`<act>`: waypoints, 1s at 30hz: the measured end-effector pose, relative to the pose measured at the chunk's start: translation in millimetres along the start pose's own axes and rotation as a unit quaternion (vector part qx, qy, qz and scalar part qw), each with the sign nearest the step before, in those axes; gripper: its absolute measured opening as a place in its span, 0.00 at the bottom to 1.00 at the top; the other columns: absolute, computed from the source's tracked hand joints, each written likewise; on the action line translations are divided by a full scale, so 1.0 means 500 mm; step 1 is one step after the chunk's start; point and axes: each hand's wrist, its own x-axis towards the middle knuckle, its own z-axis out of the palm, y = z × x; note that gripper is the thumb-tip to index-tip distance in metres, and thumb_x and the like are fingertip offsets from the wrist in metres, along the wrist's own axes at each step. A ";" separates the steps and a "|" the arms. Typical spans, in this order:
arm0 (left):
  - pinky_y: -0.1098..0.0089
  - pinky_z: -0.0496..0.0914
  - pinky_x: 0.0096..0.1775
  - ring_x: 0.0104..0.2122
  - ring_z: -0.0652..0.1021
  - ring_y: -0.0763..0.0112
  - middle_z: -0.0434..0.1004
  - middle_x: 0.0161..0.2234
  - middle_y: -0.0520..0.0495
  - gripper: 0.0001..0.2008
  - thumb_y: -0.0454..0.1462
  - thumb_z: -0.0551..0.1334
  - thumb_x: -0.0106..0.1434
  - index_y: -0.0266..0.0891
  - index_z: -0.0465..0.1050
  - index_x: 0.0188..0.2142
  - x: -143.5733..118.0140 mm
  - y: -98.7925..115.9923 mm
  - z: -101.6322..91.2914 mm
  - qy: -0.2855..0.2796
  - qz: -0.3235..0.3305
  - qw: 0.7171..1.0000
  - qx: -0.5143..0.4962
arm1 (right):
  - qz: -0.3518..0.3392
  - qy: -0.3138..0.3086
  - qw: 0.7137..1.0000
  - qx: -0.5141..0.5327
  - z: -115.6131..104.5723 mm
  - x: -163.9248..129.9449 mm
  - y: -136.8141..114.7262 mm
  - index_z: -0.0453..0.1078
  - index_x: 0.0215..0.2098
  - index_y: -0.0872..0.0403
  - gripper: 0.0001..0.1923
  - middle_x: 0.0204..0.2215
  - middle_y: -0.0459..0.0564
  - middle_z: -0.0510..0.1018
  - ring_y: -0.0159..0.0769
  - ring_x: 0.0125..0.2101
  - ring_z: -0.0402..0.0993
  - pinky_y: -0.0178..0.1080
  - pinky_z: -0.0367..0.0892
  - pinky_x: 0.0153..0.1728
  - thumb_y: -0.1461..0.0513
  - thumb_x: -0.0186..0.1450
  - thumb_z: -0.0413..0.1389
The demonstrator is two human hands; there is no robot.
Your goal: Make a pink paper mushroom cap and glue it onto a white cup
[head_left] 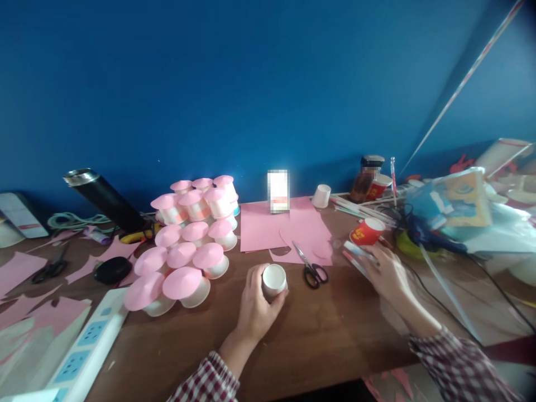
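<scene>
Two hands: left hand [256,306] grips white cup [274,280]; right hand [387,272] on straws [359,252].

Craft desk: pink paper sheets [268,226], scissors [312,268], capped paper cups [186,245].

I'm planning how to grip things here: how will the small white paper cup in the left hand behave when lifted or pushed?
The small white paper cup looks thin-walled, so it is probably very light and may crush under a hard squeeze. The left hand wraps it easily, suggesting little weight. Lying on its side on the brown wooden table, its round tapered shape would likely roll in a curve.
</scene>
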 end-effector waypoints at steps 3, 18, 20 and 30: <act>0.58 0.67 0.49 0.48 0.70 0.59 0.66 0.46 0.38 0.25 0.38 0.62 0.56 0.37 0.58 0.52 0.002 0.003 0.000 0.002 0.008 1.000 -0.001 | 0.036 -0.029 0.998 -0.038 0.005 0.004 0.031 0.70 0.43 0.54 0.16 0.37 0.54 0.78 0.46 0.36 0.74 0.40 0.66 0.31 0.55 0.63 0.48; 0.57 0.66 0.51 0.53 0.69 0.56 0.62 0.54 0.33 0.37 0.40 0.63 0.55 0.35 0.48 0.59 -0.005 -0.001 0.005 0.008 0.000 1.000 0.008 | -0.082 -0.004 0.993 -0.088 0.004 -0.014 -0.033 0.69 0.46 0.54 0.15 0.43 0.56 0.75 0.47 0.43 0.69 0.45 0.64 0.43 0.57 0.63 0.51; 0.56 0.66 0.51 0.53 0.68 0.55 0.62 0.54 0.33 0.40 0.42 0.64 0.53 0.35 0.47 0.60 -0.005 -0.002 0.004 -0.001 -0.006 1.000 0.007 | -0.116 -0.032 0.991 -0.063 0.018 -0.005 -0.066 0.69 0.45 0.55 0.14 0.41 0.55 0.76 0.46 0.43 0.69 0.43 0.64 0.43 0.59 0.64 0.51; 0.54 0.64 0.53 0.55 0.66 0.52 0.60 0.56 0.32 0.47 0.48 0.67 0.49 0.35 0.45 0.61 -0.006 -0.010 0.001 -0.008 -0.002 1.000 -0.001 | -0.191 -0.096 0.970 -0.119 0.058 0.050 -0.102 0.68 0.44 0.56 0.11 0.38 0.56 0.76 0.42 0.37 0.72 0.37 0.64 0.34 0.62 0.63 0.52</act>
